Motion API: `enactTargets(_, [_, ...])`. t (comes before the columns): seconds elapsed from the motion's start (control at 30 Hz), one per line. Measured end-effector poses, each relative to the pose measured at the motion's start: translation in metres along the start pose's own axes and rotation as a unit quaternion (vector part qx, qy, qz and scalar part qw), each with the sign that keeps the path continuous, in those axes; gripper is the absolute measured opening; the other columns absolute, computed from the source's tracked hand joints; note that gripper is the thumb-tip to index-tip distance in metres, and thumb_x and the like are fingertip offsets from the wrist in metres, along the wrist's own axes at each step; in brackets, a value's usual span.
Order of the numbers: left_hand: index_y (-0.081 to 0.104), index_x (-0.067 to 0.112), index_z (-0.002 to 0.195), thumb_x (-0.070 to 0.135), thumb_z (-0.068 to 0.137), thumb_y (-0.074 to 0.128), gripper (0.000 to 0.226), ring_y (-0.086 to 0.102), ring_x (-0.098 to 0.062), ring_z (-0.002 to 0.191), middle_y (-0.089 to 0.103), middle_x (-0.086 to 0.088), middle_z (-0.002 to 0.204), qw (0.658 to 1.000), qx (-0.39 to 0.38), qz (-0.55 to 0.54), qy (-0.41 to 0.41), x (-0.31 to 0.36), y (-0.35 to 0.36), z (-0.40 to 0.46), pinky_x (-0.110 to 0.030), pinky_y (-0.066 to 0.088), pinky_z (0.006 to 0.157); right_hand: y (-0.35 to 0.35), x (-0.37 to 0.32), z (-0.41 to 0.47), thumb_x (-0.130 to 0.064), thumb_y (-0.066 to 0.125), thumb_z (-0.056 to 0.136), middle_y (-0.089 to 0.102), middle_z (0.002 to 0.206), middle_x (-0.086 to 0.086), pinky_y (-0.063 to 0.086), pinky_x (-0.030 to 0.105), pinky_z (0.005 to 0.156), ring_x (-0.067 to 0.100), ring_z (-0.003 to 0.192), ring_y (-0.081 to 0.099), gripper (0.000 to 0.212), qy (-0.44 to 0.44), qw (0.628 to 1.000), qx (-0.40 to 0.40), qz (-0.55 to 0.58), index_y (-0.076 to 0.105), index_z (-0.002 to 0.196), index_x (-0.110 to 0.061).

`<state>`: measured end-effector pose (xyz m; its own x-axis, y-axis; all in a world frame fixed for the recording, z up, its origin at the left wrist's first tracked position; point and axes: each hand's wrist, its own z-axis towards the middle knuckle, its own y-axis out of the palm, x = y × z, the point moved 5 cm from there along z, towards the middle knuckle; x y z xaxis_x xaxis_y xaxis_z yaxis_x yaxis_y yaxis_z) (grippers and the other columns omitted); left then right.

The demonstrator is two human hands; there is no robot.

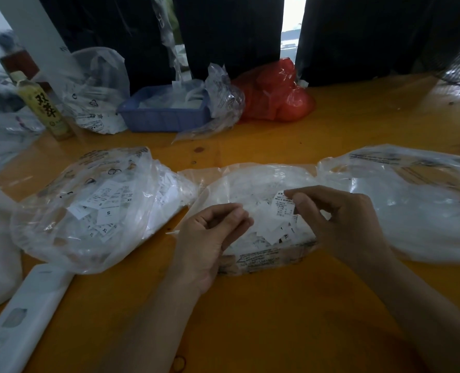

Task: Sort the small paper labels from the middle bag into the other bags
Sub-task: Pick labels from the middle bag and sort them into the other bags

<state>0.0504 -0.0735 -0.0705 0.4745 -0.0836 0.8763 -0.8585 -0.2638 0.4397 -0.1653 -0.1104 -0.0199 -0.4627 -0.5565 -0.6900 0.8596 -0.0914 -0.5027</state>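
Head view: right hand (339,219) pinching one label (284,207) over middle bag (253,184); left hand (212,232) curling loosely, grip holding nothing visible. Reading size before choosing side bag seems wise.

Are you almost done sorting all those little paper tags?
Not yet. The left bag already holds sorted labels marked S and XL. The right hand is pinching one label above the middle bag, while the left hand hovers with curled fingers. A pile of labels still sits in the middle bag. What the right bag holds is unclear.
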Motion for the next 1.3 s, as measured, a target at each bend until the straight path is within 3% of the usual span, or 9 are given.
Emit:
enactTargets(0.13, [0.084, 0.010, 0.085, 0.010, 0.074, 0.079, 0.012, 0.080, -0.031, 0.095, 0.080, -0.022, 0.102, 1.000, -0.002, -0.015, -0.011, -0.001, 0.002, -0.002, -0.023, 0.063, 0.076, 0.006, 0.012, 0.000, -0.025, 0.077, 0.088, 0.074, 0.087, -0.021, 0.056, 0.013, 0.080, -0.004, 0.086, 0.071, 0.025, 0.098, 0.993, -0.010, 0.060, 0.073, 0.111, -0.033])
enactTargets(0.27, [0.076, 0.003, 0.102, 0.011, 0.073, 0.081, 0.030, 0.080, -0.030, 0.097, 0.080, -0.022, 0.103, 1.000, -0.004, -0.008, -0.001, 0.000, 0.003, -0.002, -0.023, 0.063, 0.078, 0.010, 0.017, -0.001, -0.021, 0.076, 0.090, 0.074, 0.088, -0.016, 0.058, 0.018, 0.076, 0.001, 0.084, 0.071, 0.043, 0.135, 0.985, -0.028, 0.102, 0.062, 0.128, -0.034])
enactTargets(0.47, [0.085, 0.012, 0.089, 0.018, 0.063, 0.088, 0.026, 0.081, -0.026, 0.093, 0.081, -0.018, 0.099, 1.000, -0.002, 0.017, 0.017, 0.000, 0.001, -0.002, -0.023, 0.063, 0.078, 0.013, 0.017, -0.004, -0.020, 0.071, 0.093, 0.069, 0.090, -0.014, 0.059, 0.022, 0.079, 0.005, 0.087, 0.069, 0.024, 0.146, 0.979, -0.037, 0.140, 0.066, 0.113, -0.033])
enactTargets(0.63, [0.086, 0.017, 0.089, 0.021, 0.062, 0.088, 0.027, 0.081, -0.026, 0.096, 0.081, -0.017, 0.100, 0.999, -0.019, 0.039, 0.027, 0.000, 0.006, -0.003, -0.023, 0.062, 0.081, 0.016, 0.011, -0.002, -0.010, 0.063, 0.098, 0.062, 0.095, -0.010, 0.063, 0.027, 0.072, 0.017, 0.088, 0.073, 0.028, 0.139, 0.965, -0.045, 0.218, 0.061, 0.121, -0.024])
enactTargets(0.7, [0.086, 0.019, 0.091, 0.023, 0.064, 0.088, 0.028, 0.080, -0.026, 0.097, 0.081, -0.017, 0.100, 0.998, -0.027, 0.049, 0.033, 0.001, 0.007, -0.004, -0.023, 0.062, 0.081, 0.015, 0.009, -0.002, -0.010, 0.064, 0.097, 0.059, 0.101, -0.001, 0.062, 0.027, 0.068, 0.019, 0.083, 0.073, 0.031, 0.127, 0.970, -0.044, 0.201, 0.059, 0.122, -0.028])
enactTargets(0.87, [0.086, 0.020, 0.095, 0.035, 0.065, 0.090, 0.034, 0.080, -0.027, 0.102, 0.082, -0.016, 0.102, 0.994, -0.054, 0.079, 0.046, 0.000, 0.011, -0.005, -0.025, 0.062, 0.086, 0.014, 0.004, -0.005, -0.013, 0.072, 0.092, 0.068, 0.101, -0.018, 0.059, 0.022, 0.077, 0.008, 0.089, 0.070, 0.035, 0.087, 0.984, -0.043, 0.149, 0.064, 0.118, -0.035])
enactTargets(1.0, [0.085, 0.020, 0.098, 0.033, 0.071, 0.088, 0.029, 0.079, -0.027, 0.103, 0.082, -0.015, 0.102, 0.992, -0.060, 0.096, 0.047, -0.002, 0.011, -0.006, -0.026, 0.062, 0.087, 0.012, -0.005, -0.006, -0.018, 0.072, 0.093, 0.069, 0.101, -0.026, 0.053, 0.012, 0.068, 0.005, 0.087, 0.068, 0.028, 0.045, 0.995, -0.031, 0.080, 0.066, 0.103, -0.044])
enactTargets(1.13, [0.085, 0.019, 0.099, 0.032, 0.074, 0.088, 0.028, 0.079, -0.028, 0.105, 0.081, -0.016, 0.103, 0.991, -0.065, 0.110, 0.038, -0.004, 0.011, -0.007, -0.026, 0.061, 0.089, 0.010, -0.014, -0.007, -0.011, 0.072, 0.093, 0.066, 0.090, -0.027, 0.044, 0.004, 0.068, -0.002, 0.086, 0.064, 0.022, -0.011, 0.999, -0.016, 0.046, 0.069, 0.103, -0.029])
enactTargets(1.3, [0.084, 0.023, 0.100, 0.044, 0.072, 0.096, 0.037, 0.079, -0.027, 0.104, 0.082, -0.013, 0.103, 0.986, -0.079, 0.146, 0.027, -0.006, 0.013, -0.009, -0.029, 0.062, 0.091, 0.014, -0.021, -0.006, 0.000, 0.071, 0.090, 0.063, 0.092, -0.011, 0.049, 0.013, 0.074, 0.004, 0.082, 0.059, 0.013, -0.106, 0.994, -0.014, -0.010, 0.073, 0.101, -0.008])
